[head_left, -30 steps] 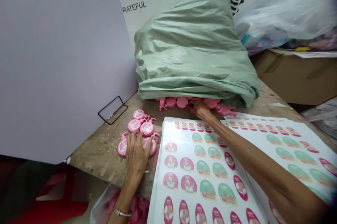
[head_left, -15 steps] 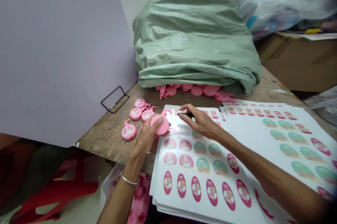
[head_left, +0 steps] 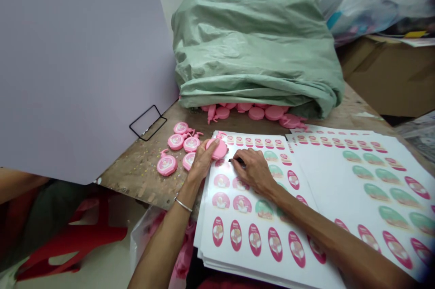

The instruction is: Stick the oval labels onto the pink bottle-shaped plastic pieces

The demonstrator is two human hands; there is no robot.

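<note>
My left hand [head_left: 201, 161], with a bracelet on its wrist, grips a round pink bottle [head_left: 219, 149] over the top left of a sticker sheet [head_left: 217, 252]. My right hand [head_left: 253, 169] is closed around a small dark tool [head_left: 239, 161], its tip close to the stickers just right of the bottle. Round, oval and green-topped stickers cover the stacked sheets. Left of my left hand, several pink bottles with round labels [head_left: 166, 165] lie on the wooden table [head_left: 136, 175].
A large green sack [head_left: 254, 49] stands at the back, with plain pink bottles [head_left: 256, 113] at its mouth. A black wire frame [head_left: 148, 122] is at the left. More sheets [head_left: 326, 180] lie right. Below are a red stool [head_left: 84, 248] and a bag of pink items. Another person's arm [head_left: 20, 183] shows at far left.
My left hand has moved right with the pink bottle, over the sheet. My right hand has come down and nearer, its fingers more curled. A labelled bottle now shows where my left hand was.
</note>
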